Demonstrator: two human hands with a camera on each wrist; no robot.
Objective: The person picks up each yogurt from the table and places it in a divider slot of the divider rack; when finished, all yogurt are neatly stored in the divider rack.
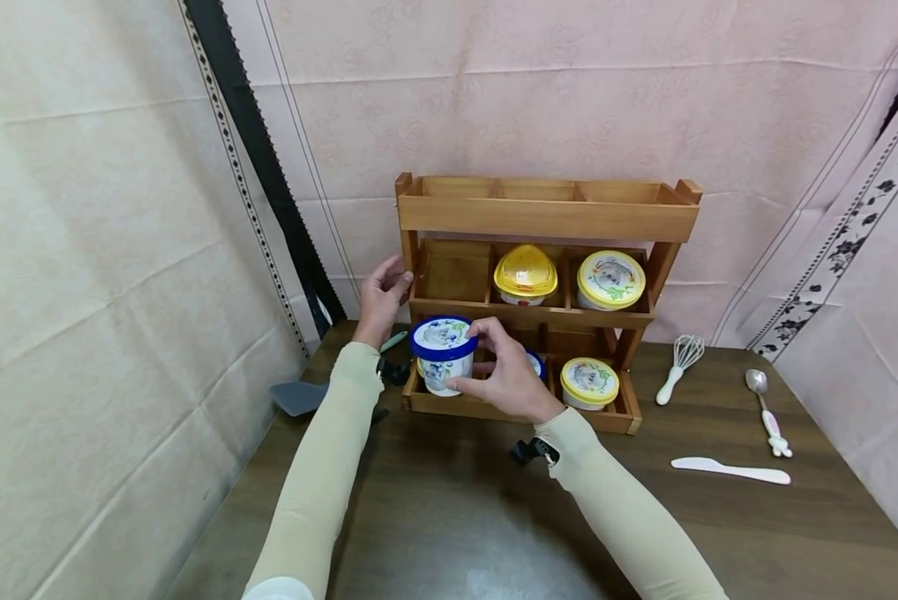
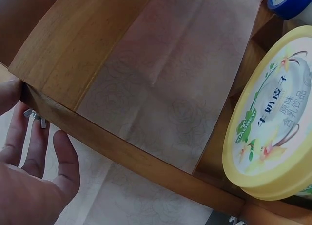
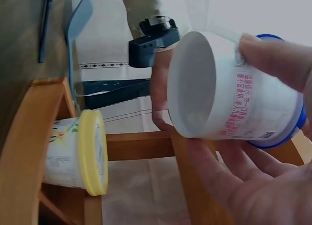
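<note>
My right hand [image 1: 512, 379] holds a white paper tub with a blue lid [image 1: 443, 354], thumb on one side and fingers on the other. The right wrist view shows the tub's hollow base. This tub is in front of the wooden rack's [image 1: 546, 218] lower left part. My left hand [image 1: 381, 302] grips the rack's left side, thumb in front and fingers behind. On the middle tier stand a tub with a domed yellow lid [image 1: 526, 273] and a flat yellow-lidded tub [image 1: 611, 280]. Below is another yellow-lidded tub [image 1: 589, 382]; a blue-lidded tub [image 1: 536, 364] is mostly hidden by my right hand.
In the right wrist view a yellow-lidded tub [image 3: 78, 152] sits in the lower left compartment. A grey spatula [image 1: 299, 397] lies left of the rack. To the right are a whisk [image 1: 681, 367], a spoon [image 1: 767, 412] and a white knife [image 1: 730, 470]. Cloth hangs behind.
</note>
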